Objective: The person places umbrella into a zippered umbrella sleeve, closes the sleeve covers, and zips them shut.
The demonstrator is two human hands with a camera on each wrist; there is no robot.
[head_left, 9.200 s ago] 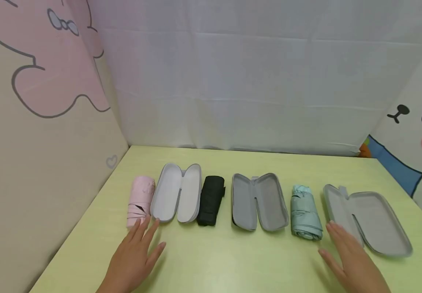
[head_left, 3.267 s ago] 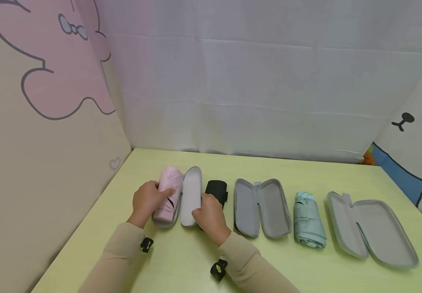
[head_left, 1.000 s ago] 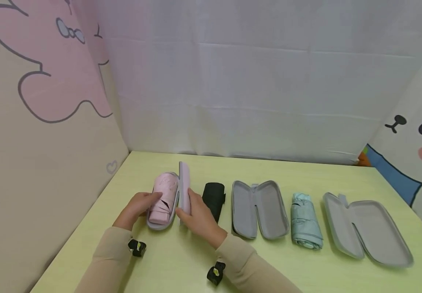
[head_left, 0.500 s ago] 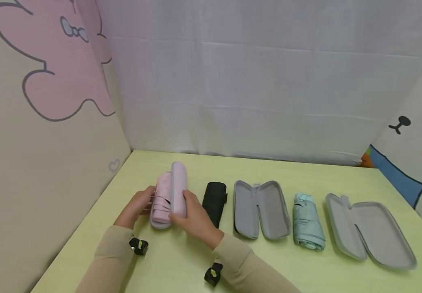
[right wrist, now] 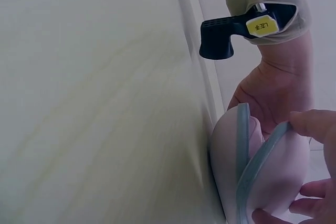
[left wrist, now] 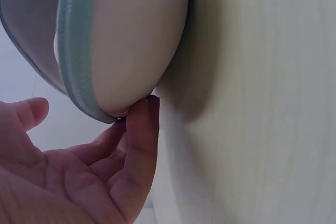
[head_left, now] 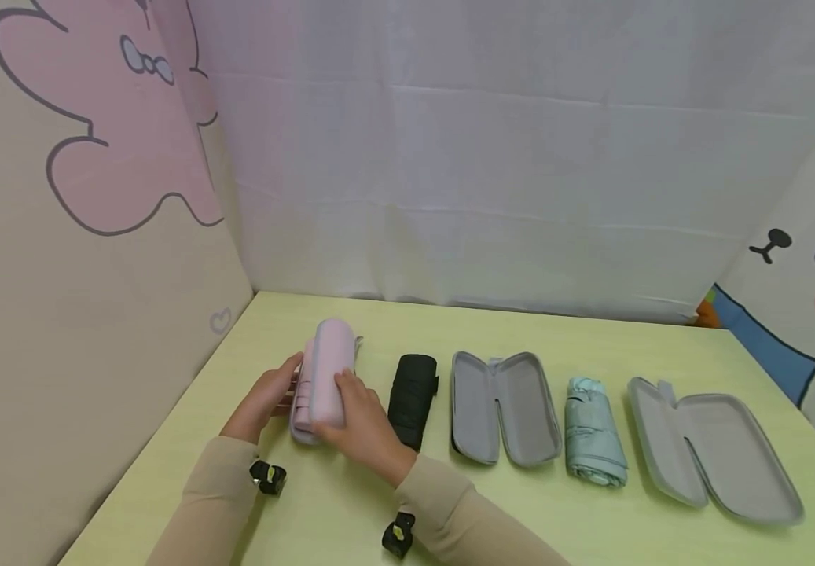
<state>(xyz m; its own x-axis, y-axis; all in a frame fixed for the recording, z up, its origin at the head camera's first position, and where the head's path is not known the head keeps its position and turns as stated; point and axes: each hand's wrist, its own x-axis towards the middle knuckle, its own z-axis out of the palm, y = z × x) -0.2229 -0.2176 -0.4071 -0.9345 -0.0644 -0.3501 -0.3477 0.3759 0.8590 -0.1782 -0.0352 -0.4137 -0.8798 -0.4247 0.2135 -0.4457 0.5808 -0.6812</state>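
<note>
My right hand (head_left: 368, 424) grips the lid of a pink hard case (head_left: 334, 354), thumb at the near end and fingers along the outer side. The lid leans partly over a folded pink umbrella (head_left: 304, 402), which lies in the bottom half. My left hand (head_left: 260, 402) stays at the case's left side. In the left wrist view its fingertips touch the lower shell (left wrist: 139, 40) just under the rim, the thumb held apart. The right wrist view shows a wedge-shaped gap between the two grey-edged halves, with a bit of the umbrella (right wrist: 255, 134) inside.
A folded black umbrella (head_left: 413, 397) lies right of my right hand. Further right come an unfolded grey case (head_left: 474, 401), a folded mint umbrella (head_left: 594, 432) and a larger unfolded grey case (head_left: 739, 448). Walls stand behind and left of the yellow-green table (head_left: 520, 527).
The pink umbrella went from the table into the case. My right hand has swung the lid up and leftward over it. My left hand has left the umbrella for the case's side.
</note>
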